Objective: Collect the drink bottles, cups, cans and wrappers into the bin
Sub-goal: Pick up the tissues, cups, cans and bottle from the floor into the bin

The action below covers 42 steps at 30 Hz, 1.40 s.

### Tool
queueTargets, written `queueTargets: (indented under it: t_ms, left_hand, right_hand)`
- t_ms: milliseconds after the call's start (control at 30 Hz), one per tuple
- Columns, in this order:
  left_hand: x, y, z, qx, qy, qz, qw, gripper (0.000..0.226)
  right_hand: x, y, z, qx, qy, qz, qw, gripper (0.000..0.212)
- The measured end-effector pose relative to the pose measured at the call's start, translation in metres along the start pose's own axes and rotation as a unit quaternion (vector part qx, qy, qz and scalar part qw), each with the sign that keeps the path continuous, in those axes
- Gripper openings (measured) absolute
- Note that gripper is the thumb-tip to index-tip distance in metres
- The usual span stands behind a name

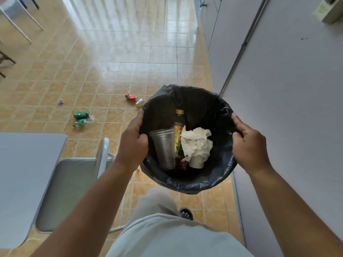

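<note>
I hold a round bin (200, 101) lined with a black bag in front of me, above the tiled floor. My left hand (133, 143) grips its left rim and my right hand (248, 145) grips its right rim. Inside lie a clear plastic cup (164, 147), a glass drink bottle (178, 134), crumpled white tissue (196, 141) and a white paper cup (197, 161). On the floor to the left lie a red can (130, 97), a small paper cup (140, 102), a green can (81, 114), a green wrapper (79, 122) and a small crumpled scrap (60, 101).
A grey table (24, 175) and a grey chair (74, 188) stand at the lower left. Another grey table (297, 108) runs along the right side. White table legs (20, 25) show at the far upper left. My leg and sandalled foot (186, 213) are below the bin.
</note>
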<state>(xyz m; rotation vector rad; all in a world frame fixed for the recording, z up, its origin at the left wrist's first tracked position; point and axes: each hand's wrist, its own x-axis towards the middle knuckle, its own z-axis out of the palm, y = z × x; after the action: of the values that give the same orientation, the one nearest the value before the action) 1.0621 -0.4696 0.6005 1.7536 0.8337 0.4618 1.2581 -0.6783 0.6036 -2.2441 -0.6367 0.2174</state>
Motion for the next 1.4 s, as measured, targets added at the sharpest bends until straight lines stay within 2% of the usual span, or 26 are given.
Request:
queueTargets:
  t_ms: [300,800,1100,1400]
  left_hand:
    - [0.094,-0.001,0.01,-0.024,0.035,-0.03,0.999,0.076]
    - [0.308,0.01,-0.028,-0.012,0.056,-0.022,0.998,0.08]
    - [0.379,-0.001,-0.059,-0.014,0.159,-0.074,0.984,0.078]
    - [0.443,-0.005,-0.082,0.015,0.285,-0.154,0.946,0.077]
  right_hand:
    - [0.107,-0.007,0.026,-0.014,-0.03,-0.012,0.999,0.052]
    - [0.311,-0.075,0.096,-0.019,-0.001,-0.028,0.999,0.056]
    - [0.419,-0.121,0.161,-0.01,-0.09,-0.086,0.992,0.057]
    - [0.537,-0.166,0.244,-0.003,-0.204,-0.168,0.964,0.059]
